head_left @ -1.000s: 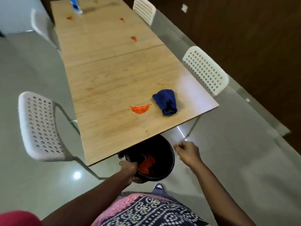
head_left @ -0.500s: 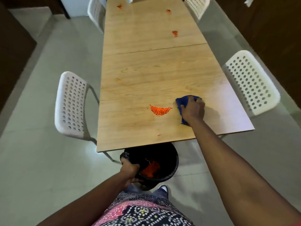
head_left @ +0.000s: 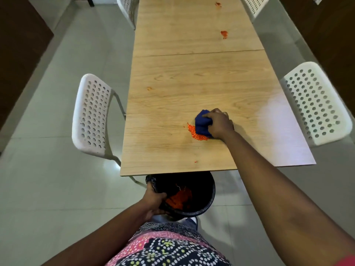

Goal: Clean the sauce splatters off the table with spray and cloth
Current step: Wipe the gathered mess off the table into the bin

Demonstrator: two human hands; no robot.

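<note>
My right hand (head_left: 220, 123) grips a bunched dark blue cloth (head_left: 202, 124) on the wooden table (head_left: 172, 150), its left edge against a patch of orange-red crumbs (head_left: 194, 132). Below the table's near edge, my left hand (head_left: 153, 201) holds the rim of a black bin (head_left: 203, 189) with orange-red waste inside. Further sauce spots lie on the table: one small spot (head_left: 148, 88) at mid-left, one (head_left: 223, 33) on the far panel, another (head_left: 218, 4) near the top. No spray bottle is in view.
White perforated chairs stand at the left (head_left: 92, 116) and right (head_left: 315, 102) of the table, with two more (head_left: 128, 8) at the far end. A tiny red speck (head_left: 196, 161) lies near the table's front edge. Grey tiled floor surrounds the table.
My right hand rose from beside the bin to the cloth, gripped it and slid it left onto the crumb patch. The left hand stayed on the bin rim.
</note>
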